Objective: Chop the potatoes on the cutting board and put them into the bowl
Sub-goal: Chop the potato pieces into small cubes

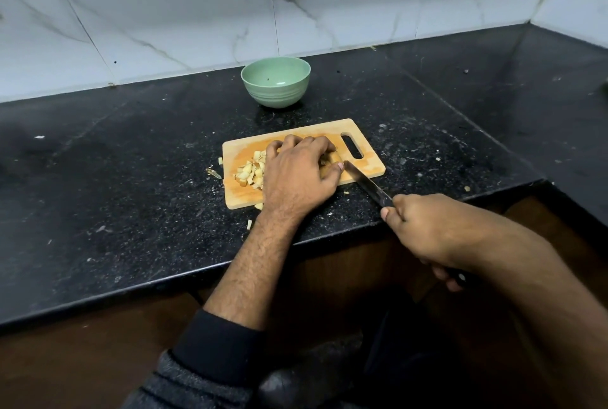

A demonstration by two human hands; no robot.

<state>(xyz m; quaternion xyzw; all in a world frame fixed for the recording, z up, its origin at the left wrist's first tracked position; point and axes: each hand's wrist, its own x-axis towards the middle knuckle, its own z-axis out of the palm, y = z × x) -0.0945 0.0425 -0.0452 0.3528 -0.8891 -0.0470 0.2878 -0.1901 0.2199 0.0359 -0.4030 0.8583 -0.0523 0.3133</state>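
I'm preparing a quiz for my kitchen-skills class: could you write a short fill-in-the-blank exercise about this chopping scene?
1. The pale green ceramic bowl holds ____ potato pieces so far.
2. The right hand grips the handle of a steel-bladed ____.
3. The left hand steadies an uncut potato on the rectangular ____ cutting board.
4. The diced potato pieces lie to the ____ of the left hand.

Missing words: no; knife; wooden; left
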